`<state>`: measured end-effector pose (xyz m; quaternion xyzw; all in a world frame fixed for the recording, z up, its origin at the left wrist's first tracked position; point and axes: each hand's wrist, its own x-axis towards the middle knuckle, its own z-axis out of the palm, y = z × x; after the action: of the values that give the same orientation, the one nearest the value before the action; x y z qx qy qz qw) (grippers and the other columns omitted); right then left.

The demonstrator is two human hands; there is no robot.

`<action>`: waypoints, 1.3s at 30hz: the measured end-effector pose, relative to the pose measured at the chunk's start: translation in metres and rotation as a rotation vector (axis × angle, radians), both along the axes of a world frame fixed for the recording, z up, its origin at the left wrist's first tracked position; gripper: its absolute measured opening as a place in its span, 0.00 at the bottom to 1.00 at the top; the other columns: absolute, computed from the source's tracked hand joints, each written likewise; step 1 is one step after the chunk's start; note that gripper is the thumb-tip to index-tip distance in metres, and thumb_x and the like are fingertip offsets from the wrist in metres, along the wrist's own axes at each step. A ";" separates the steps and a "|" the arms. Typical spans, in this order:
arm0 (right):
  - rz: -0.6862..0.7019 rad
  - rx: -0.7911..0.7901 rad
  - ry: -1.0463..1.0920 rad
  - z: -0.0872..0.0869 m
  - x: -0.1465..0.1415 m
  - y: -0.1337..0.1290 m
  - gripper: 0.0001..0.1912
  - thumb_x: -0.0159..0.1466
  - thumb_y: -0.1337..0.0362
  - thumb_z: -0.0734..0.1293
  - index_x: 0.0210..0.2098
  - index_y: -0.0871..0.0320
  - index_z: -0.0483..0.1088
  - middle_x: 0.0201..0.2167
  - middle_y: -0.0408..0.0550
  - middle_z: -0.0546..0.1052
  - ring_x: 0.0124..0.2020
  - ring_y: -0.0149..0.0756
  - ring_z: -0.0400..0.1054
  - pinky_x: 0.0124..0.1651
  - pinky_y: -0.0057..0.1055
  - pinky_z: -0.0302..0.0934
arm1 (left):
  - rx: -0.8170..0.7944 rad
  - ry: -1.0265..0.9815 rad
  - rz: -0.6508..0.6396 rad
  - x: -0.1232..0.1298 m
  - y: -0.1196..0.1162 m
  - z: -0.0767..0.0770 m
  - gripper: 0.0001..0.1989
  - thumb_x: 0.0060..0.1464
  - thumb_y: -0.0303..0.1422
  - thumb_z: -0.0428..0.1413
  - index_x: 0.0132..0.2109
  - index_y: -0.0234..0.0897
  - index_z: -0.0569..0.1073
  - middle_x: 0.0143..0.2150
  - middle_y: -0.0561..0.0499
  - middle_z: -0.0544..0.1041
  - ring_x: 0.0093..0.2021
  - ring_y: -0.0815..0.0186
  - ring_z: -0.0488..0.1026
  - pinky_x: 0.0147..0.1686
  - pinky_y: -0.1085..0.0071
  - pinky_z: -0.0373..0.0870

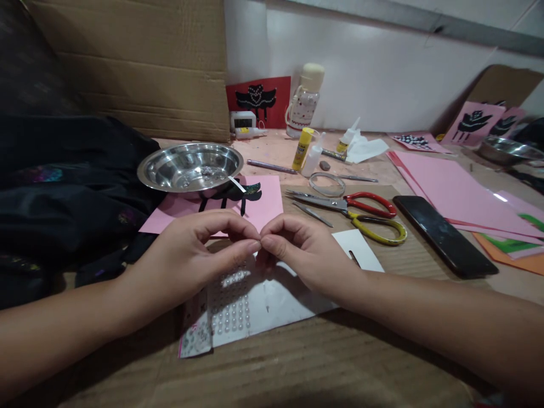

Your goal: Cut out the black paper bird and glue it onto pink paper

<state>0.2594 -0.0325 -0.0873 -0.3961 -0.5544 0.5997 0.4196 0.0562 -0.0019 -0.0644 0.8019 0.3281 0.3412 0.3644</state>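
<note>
My left hand (199,249) and my right hand (306,249) meet at the fingertips, each with thumb and index finger pinched. Whatever sits between the fingertips is too small or hidden to make out. Below them lies a white sheet of stick-on pearls (232,317), rows of beads on its left part, partly covered by my hands. Just behind my left hand is a pink card (266,198) bearing a black cut-out shape (254,195). A shiny metal bowl (148,173) with small bits inside overlaps the card's back edge.
Scissors (378,226) with red and yellow handles, tweezers (312,213) and a black phone (444,235) lie at right. Behind stand a glue stick (301,150), a white bottle (313,158) and a flask (306,102). Pink sheets (459,187) are stacked right; dark fabric (76,198) is left.
</note>
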 end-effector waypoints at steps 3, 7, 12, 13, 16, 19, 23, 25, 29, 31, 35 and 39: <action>0.021 -0.007 0.008 -0.001 0.000 0.000 0.15 0.67 0.52 0.73 0.35 0.56 0.71 0.26 0.41 0.77 0.28 0.31 0.71 0.35 0.30 0.67 | -0.179 -0.038 -0.033 0.003 0.001 0.000 0.05 0.59 0.29 0.62 0.35 0.43 0.81 0.30 0.59 0.83 0.29 0.73 0.79 0.28 0.83 0.72; 0.040 -0.006 0.022 -0.001 0.001 0.001 0.14 0.68 0.54 0.72 0.36 0.57 0.72 0.28 0.42 0.78 0.29 0.31 0.72 0.36 0.30 0.67 | -0.304 -0.082 -0.078 0.006 0.001 0.000 0.05 0.59 0.28 0.60 0.35 0.41 0.80 0.30 0.59 0.83 0.29 0.73 0.79 0.24 0.84 0.71; 0.035 0.001 0.050 -0.002 0.000 0.001 0.20 0.64 0.46 0.75 0.34 0.57 0.72 0.27 0.42 0.77 0.29 0.31 0.72 0.35 0.29 0.67 | -0.324 -0.065 -0.068 0.007 0.001 0.001 0.05 0.58 0.28 0.60 0.35 0.40 0.80 0.28 0.60 0.81 0.28 0.74 0.78 0.24 0.85 0.70; 0.032 0.001 0.054 -0.001 0.000 0.001 0.22 0.62 0.44 0.76 0.34 0.57 0.72 0.27 0.42 0.77 0.29 0.31 0.72 0.35 0.29 0.67 | -0.323 -0.056 -0.059 0.006 0.001 0.001 0.05 0.58 0.28 0.60 0.34 0.40 0.80 0.28 0.60 0.81 0.28 0.74 0.78 0.25 0.86 0.70; 0.028 -0.009 0.042 -0.001 -0.001 0.001 0.25 0.59 0.41 0.77 0.33 0.58 0.72 0.27 0.42 0.78 0.29 0.31 0.71 0.35 0.29 0.67 | -0.318 -0.050 -0.052 0.004 0.001 0.000 0.04 0.58 0.28 0.61 0.35 0.40 0.80 0.29 0.60 0.82 0.30 0.74 0.79 0.28 0.87 0.72; 0.026 -0.026 0.041 0.000 -0.001 0.000 0.25 0.61 0.42 0.76 0.34 0.58 0.72 0.27 0.43 0.78 0.30 0.31 0.72 0.36 0.29 0.67 | -0.310 -0.060 -0.049 0.002 0.000 -0.003 0.06 0.58 0.27 0.60 0.36 0.41 0.81 0.30 0.61 0.84 0.30 0.76 0.80 0.28 0.89 0.71; 0.014 -0.043 0.075 0.001 -0.001 0.001 0.25 0.60 0.42 0.76 0.34 0.58 0.71 0.25 0.42 0.77 0.28 0.30 0.71 0.35 0.29 0.67 | -0.288 -0.065 -0.021 0.001 -0.003 -0.003 0.07 0.58 0.27 0.61 0.38 0.44 0.83 0.31 0.62 0.85 0.31 0.77 0.81 0.29 0.91 0.71; -0.001 -0.036 0.088 0.001 -0.001 0.001 0.25 0.59 0.42 0.77 0.33 0.58 0.71 0.25 0.41 0.77 0.28 0.30 0.71 0.34 0.28 0.67 | -0.294 -0.077 -0.013 0.002 -0.003 -0.001 0.06 0.57 0.28 0.63 0.38 0.44 0.83 0.32 0.62 0.86 0.32 0.76 0.82 0.32 0.90 0.73; -0.002 -0.004 0.085 -0.002 -0.002 0.002 0.22 0.62 0.46 0.77 0.33 0.58 0.71 0.26 0.41 0.77 0.27 0.29 0.71 0.32 0.27 0.67 | -0.243 -0.077 -0.005 0.005 -0.001 0.001 0.05 0.55 0.27 0.65 0.36 0.44 0.84 0.31 0.62 0.86 0.31 0.77 0.82 0.31 0.92 0.72; 0.010 -0.003 0.088 -0.004 -0.001 0.002 0.18 0.65 0.50 0.75 0.33 0.57 0.71 0.25 0.41 0.77 0.27 0.29 0.71 0.32 0.27 0.67 | -0.217 -0.070 0.000 0.006 0.000 0.002 0.06 0.55 0.27 0.64 0.35 0.43 0.84 0.30 0.62 0.85 0.30 0.77 0.81 0.30 0.92 0.71; 0.017 -0.009 0.084 -0.005 -0.001 0.002 0.12 0.68 0.57 0.72 0.34 0.57 0.71 0.25 0.41 0.77 0.26 0.28 0.72 0.32 0.27 0.68 | -0.211 -0.053 0.008 0.004 0.000 0.002 0.06 0.56 0.27 0.62 0.34 0.42 0.84 0.29 0.61 0.85 0.28 0.77 0.80 0.29 0.92 0.70; 0.026 -0.006 0.082 -0.005 -0.002 0.002 0.10 0.69 0.59 0.71 0.34 0.57 0.70 0.25 0.41 0.77 0.26 0.28 0.71 0.32 0.26 0.68 | -0.226 -0.051 -0.003 0.003 0.000 0.001 0.06 0.56 0.27 0.62 0.34 0.42 0.83 0.28 0.61 0.84 0.28 0.77 0.80 0.27 0.91 0.70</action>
<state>0.2574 -0.0306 -0.0922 -0.3651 -0.5401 0.6225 0.4330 0.0595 -0.0017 -0.0631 0.7472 0.3539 0.3220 0.4612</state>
